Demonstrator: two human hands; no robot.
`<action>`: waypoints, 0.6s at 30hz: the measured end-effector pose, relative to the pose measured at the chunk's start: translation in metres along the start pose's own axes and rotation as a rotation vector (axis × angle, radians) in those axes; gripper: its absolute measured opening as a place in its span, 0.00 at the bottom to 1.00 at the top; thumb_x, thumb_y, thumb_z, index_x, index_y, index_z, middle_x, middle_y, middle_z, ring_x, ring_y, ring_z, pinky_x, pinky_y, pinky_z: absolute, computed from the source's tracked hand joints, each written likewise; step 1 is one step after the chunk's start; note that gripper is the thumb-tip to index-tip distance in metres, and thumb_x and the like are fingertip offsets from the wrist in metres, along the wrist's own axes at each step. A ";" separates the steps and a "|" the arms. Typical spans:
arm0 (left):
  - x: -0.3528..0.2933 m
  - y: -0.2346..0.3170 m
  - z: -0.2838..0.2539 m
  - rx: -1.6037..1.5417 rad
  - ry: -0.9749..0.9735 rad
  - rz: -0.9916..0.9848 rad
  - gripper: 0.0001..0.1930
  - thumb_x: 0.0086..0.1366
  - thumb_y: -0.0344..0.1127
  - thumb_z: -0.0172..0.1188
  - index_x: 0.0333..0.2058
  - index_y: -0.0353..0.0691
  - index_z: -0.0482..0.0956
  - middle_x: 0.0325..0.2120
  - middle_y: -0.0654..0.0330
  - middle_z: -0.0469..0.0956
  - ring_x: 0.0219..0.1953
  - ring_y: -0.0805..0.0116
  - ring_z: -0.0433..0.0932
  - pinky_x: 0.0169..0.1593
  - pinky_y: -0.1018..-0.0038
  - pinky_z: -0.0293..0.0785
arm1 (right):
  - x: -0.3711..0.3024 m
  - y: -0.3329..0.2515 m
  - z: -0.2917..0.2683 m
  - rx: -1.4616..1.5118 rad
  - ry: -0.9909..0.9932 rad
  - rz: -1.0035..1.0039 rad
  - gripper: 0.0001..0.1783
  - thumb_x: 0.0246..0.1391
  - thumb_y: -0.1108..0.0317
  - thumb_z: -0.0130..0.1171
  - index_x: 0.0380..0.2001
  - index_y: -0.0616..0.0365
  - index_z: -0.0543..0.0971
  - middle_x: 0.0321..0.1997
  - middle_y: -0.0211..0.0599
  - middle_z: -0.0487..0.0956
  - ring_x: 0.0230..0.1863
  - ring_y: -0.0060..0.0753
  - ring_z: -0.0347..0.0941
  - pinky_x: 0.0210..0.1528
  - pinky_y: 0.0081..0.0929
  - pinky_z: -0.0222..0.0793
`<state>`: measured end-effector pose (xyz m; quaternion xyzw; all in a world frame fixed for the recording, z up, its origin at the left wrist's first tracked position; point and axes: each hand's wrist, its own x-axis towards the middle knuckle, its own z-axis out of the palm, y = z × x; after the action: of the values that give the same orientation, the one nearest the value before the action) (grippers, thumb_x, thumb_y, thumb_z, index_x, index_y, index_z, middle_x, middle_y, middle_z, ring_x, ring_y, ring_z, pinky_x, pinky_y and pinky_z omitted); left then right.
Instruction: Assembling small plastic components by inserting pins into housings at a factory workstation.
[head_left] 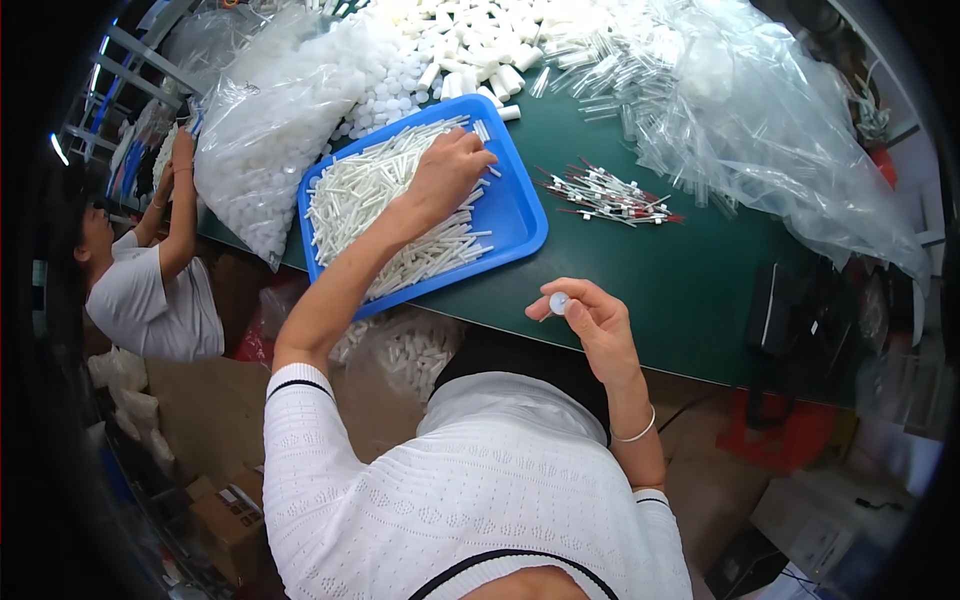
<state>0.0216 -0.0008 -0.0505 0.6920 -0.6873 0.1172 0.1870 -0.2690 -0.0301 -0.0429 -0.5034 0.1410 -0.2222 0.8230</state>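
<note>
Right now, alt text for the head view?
A person's left hand is over a blue tray of white rods, and the right hand pinches a round whitish piece near the edge of the green table. Beyond the tray lie white tubes; thin red-and-white pieces lie to its right.

Dark green flat desk (690,310) well lit, glare on clear crinkled plastic bag (765,130); fisheye-bent edges, corners black.
</note>
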 end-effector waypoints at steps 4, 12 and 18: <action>0.006 -0.010 0.009 0.017 -0.066 0.121 0.04 0.51 0.28 0.63 0.28 0.41 0.78 0.30 0.60 0.77 0.38 0.62 0.73 0.43 0.68 0.72 | -0.001 0.006 -0.011 -0.184 0.074 -0.107 0.12 0.61 0.69 0.56 0.44 0.65 0.77 0.38 0.36 0.79 0.37 0.21 0.73 0.42 0.16 0.68; -0.034 0.101 -0.037 -1.200 -0.139 -0.467 0.10 0.59 0.30 0.64 0.40 0.35 0.82 0.33 0.63 0.81 0.33 0.79 0.74 0.39 0.80 0.70 | 0.016 -0.014 -0.007 0.014 0.227 -0.362 0.17 0.64 0.61 0.51 0.46 0.65 0.69 0.42 0.49 0.79 0.41 0.34 0.79 0.47 0.29 0.76; -0.053 0.122 -0.024 -1.494 -0.053 -0.589 0.08 0.60 0.27 0.63 0.39 0.33 0.82 0.34 0.63 0.80 0.34 0.80 0.73 0.39 0.82 0.68 | 0.017 -0.008 -0.003 0.035 0.212 -0.355 0.16 0.64 0.61 0.51 0.45 0.65 0.69 0.42 0.49 0.79 0.41 0.34 0.79 0.47 0.29 0.77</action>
<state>-0.0988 0.0590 -0.0396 0.5394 -0.3775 -0.4443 0.6075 -0.2576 -0.0444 -0.0373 -0.4795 0.1321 -0.4180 0.7602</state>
